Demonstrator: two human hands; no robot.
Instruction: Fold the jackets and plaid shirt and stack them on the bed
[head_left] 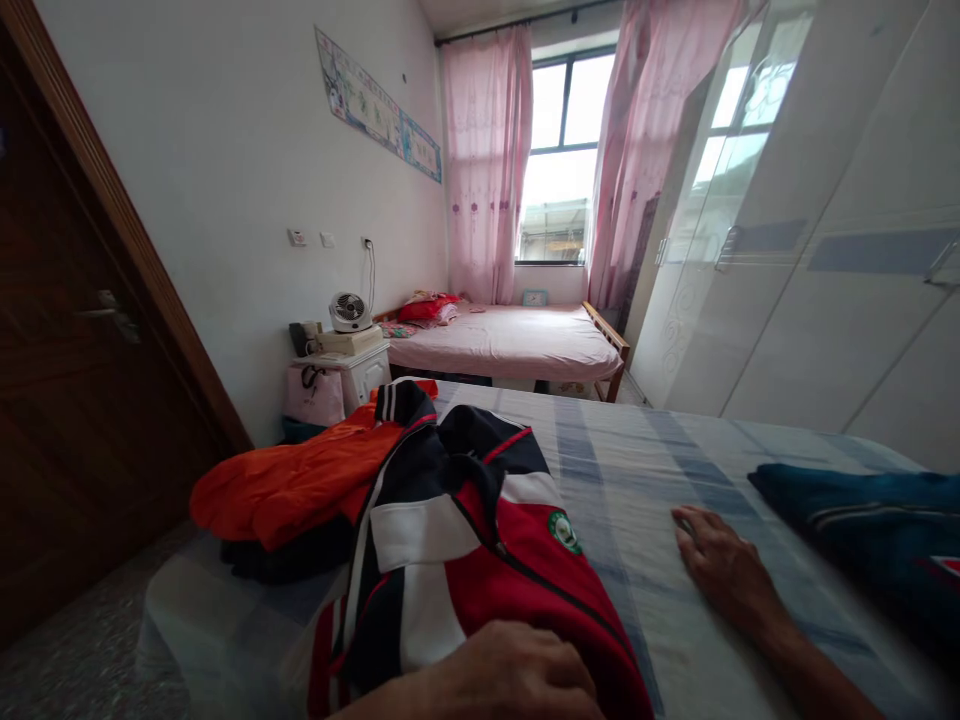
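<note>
A zip-up track jacket (517, 585) in red, white and navy, with a round green badge on its chest, lies front side up on the bed. My left hand (502, 672) is on its lower part at the bottom edge of the picture. Its knuckles are bent and its fingers curl into the red cloth, with the fingertips hidden. Off to the jacket's right, my right hand (724, 565) rests palm down on the checked bed sheet (637, 470), fingers loosely stretched and holding nothing.
Left of the jacket lie an orange garment (300, 485) and a black one (289, 555). A dark teal garment (862, 510) is at the right. Beyond stand a nightstand (367, 370) with a fan (350, 311), another bed (510, 335) and a white wardrobe (787, 300).
</note>
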